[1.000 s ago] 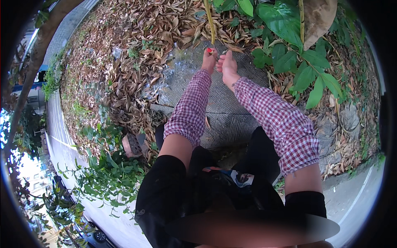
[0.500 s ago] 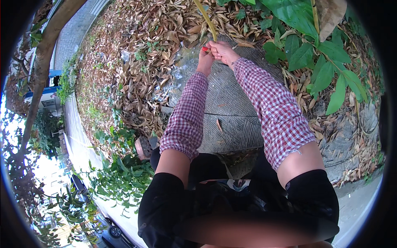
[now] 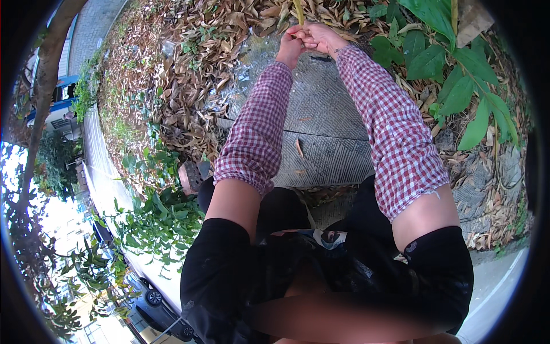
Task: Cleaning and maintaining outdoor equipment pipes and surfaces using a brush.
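Observation:
A thin yellowish stem (image 3: 298,10) comes down from the top edge of the view and ends among my fingers. My right hand (image 3: 322,38) is closed round its lower part, with the fingers curled toward the left. Close against it, my left hand (image 3: 291,49) pinches at the same spot, thumb and fingers together. The fingertips overlap, so the stem's very end is hidden. Both forearms wear red-and-white checked sleeve covers (image 3: 255,123). Under my hands lies a grey, ridged paving slab (image 3: 326,114).
Dry brown leaves (image 3: 192,97) cover the ground to the left and at the far side. A plant with broad green leaves (image 3: 458,92) stands at the right. A brick (image 3: 188,176) lies beside my left knee. A tree trunk (image 3: 48,69) and a parked car (image 3: 157,309) show at the left.
My hands have moved farther up in the view and slightly right, still together at the stem. Less of the stem shows above them. The whole view has shifted a little.

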A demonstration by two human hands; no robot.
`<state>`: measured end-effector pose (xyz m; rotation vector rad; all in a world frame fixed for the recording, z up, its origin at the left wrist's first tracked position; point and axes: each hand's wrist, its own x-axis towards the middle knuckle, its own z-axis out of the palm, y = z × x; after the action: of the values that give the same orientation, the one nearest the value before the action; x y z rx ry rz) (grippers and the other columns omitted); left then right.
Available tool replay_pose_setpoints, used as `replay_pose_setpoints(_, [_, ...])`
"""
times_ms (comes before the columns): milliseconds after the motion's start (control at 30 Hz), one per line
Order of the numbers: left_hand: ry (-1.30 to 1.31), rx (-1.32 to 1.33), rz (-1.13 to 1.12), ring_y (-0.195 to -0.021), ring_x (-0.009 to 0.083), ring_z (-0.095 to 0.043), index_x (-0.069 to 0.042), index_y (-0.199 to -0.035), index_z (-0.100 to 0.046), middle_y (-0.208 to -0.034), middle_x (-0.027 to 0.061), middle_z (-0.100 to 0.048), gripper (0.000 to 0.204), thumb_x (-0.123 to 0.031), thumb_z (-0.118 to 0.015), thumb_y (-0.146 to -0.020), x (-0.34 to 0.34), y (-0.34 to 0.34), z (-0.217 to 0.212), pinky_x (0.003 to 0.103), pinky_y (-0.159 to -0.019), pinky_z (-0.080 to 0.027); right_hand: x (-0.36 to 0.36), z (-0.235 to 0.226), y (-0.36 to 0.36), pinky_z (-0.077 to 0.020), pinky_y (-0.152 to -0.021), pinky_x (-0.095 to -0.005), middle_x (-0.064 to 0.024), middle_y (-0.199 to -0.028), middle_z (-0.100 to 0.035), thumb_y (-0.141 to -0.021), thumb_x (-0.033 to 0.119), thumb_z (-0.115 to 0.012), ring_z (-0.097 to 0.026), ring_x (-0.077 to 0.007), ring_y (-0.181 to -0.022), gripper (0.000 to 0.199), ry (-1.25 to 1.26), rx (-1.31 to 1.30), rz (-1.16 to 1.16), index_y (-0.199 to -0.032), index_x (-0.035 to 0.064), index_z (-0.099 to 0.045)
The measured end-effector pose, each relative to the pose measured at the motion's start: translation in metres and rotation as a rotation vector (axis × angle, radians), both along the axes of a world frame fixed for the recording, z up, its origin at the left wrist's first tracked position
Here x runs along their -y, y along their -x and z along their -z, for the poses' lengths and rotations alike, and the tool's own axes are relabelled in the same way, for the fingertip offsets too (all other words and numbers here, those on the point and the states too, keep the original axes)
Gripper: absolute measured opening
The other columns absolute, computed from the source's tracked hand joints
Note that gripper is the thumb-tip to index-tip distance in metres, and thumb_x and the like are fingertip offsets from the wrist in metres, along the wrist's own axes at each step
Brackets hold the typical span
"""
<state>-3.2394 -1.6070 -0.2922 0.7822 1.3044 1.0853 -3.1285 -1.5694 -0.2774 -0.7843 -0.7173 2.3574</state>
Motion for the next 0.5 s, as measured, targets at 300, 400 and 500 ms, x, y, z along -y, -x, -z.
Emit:
replay_pose_setpoints(300, [0.034,-0.011,-0.161,-0.061,0.0079,-0.050,-0.011,-0.108,-0.044,-0.082,0.0004,-0.054,0.032,0.002,-0.041,-0.079,0.004,-0.004,0.004,0.022,-0.043,-0.039,0.002,-0.006,-0.005,-0.0457,-0.059,-0.0235,-0.0112,-0.086,-0.055,-0.085,0.005,-0.040,-0.056,-0.0146,-0.075,0.025,-0.174,0.042,0.035,-0.110,0.0011,-0.042])
replay_pose_setpoints(400, [-0.051,-0.121,-0.110,-0.058,0.0080,-0.048,-0.009,-0.105,-0.047,-0.078,-0.0012,-0.053,0.033,0.006,-0.043,-0.075,0.000,-0.003,0.007,0.021,-0.040,-0.034,-0.004,-0.002,-0.006,-0.0463,-0.069,-0.0258,-0.0098,-0.094,-0.057,-0.086,0.009,-0.040,-0.055,-0.0160,-0.090,0.024,-0.172,0.062,-0.019,-0.108,0.0021,-0.048])
replay_pose_setpoints(500, [-0.072,-0.173,-0.077,-0.060,0.0081,-0.049,-0.009,-0.103,-0.049,-0.081,-0.0007,-0.054,0.030,0.004,-0.044,-0.076,0.000,0.000,0.005,0.021,-0.043,-0.037,-0.004,-0.003,-0.006,-0.0438,-0.070,-0.0248,-0.0021,-0.090,-0.058,-0.089,0.016,-0.038,-0.055,-0.0110,-0.084,0.025,-0.227,0.056,-0.040,-0.107,0.0060,-0.052])
